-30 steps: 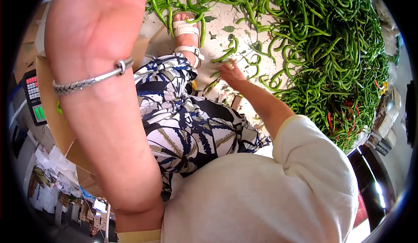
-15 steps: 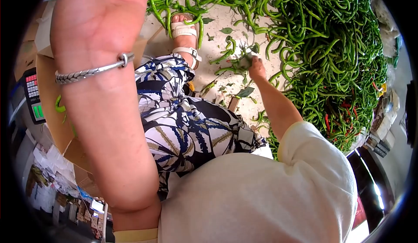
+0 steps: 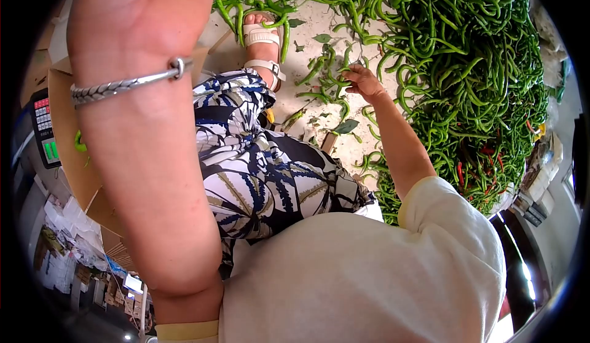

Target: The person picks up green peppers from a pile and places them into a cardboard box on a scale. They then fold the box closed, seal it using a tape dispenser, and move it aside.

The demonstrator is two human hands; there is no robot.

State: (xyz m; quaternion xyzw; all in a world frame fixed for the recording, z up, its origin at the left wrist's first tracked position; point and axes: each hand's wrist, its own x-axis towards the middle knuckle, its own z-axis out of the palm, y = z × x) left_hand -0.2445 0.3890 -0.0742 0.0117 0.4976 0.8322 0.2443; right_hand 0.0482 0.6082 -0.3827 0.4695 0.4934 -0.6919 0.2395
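My right hand reaches down over the floor beside the heap. Its fingers are bent together around what looks like a thin green chili pepper, though the grip is small in view. Several loose green chilies and torn leaves lie around that hand. Close to the camera, my left hand is raised with its palm side showing and a braided silver bracelet at the wrist. The top edge cuts off its fingers, so whatever they hold is hidden.
A large heap of green chilies fills the right, with a few red ones in it. An open cardboard box stands at my left, beside a keypad device. My sandalled foot is near the loose chilies.
My right hand has lifted slightly off the loose chilies and leaves, and its fingers now show clearly. My left forearm has shifted slightly up and left in view.
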